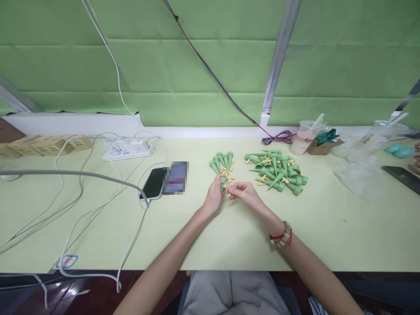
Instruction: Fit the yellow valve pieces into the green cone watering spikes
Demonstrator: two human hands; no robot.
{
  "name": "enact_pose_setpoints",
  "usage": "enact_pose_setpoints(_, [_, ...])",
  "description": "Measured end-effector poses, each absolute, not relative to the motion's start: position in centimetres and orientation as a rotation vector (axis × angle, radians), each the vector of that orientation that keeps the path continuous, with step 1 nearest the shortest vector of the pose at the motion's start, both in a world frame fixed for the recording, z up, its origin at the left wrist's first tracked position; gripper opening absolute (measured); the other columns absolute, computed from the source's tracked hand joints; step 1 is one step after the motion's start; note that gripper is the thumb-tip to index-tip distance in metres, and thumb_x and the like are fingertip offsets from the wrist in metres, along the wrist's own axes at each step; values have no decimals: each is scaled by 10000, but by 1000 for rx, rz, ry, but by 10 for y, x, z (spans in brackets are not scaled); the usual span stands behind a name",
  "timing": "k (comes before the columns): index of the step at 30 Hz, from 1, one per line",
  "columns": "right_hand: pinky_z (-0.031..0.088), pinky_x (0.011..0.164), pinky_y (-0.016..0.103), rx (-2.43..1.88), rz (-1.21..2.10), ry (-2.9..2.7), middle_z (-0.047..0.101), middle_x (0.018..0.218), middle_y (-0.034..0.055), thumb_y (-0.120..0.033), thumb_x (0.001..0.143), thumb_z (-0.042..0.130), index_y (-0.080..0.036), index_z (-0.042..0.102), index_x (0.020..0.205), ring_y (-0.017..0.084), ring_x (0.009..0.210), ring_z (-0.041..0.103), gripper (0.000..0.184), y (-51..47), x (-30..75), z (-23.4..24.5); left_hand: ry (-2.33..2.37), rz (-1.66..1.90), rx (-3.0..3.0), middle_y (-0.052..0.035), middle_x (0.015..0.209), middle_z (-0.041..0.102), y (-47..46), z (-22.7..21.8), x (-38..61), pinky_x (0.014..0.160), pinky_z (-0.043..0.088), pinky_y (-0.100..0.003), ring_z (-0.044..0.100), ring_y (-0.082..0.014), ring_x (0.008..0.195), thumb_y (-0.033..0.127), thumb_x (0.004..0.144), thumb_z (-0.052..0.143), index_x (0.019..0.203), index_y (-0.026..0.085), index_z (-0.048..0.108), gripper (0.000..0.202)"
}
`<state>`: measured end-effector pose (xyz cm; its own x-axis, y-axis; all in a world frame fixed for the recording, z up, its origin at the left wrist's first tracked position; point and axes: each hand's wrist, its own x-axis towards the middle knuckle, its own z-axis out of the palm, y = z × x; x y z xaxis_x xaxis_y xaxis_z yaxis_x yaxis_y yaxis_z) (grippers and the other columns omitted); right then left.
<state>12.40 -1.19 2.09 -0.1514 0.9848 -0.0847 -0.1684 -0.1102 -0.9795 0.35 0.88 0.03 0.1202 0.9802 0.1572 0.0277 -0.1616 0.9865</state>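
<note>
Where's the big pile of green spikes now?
Head view: the big pile sits right of centre, beyond the right hand, between the smaller spike group and the clear plastic bag.

- Fanned green cones (225,156): about five
- Heaped green cones (278,177): roughly twenty
- Held green cone (222,186): one
- Yellow pieces (231,179): too small to count
- Drink cups (299,145): two
- Power strip (133,151): one

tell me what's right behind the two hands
Just beyond the left hand and right hand lie fanned green tapered spikes and small yellow pieces. Whatever the hands themselves cover can't be seen.
</note>
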Motion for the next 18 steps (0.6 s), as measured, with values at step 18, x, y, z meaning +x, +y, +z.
enact_pose_setpoints(18, [429,588,241,-1075,934,-1546,562,661,18,-434,781,556,-152,538,785,117,602,529,283,-5,120,10,1087,1144,1219,75,444,293,11,17,-1,348,201,-188,247,-69,341,642,788,336,984,160,498,545])
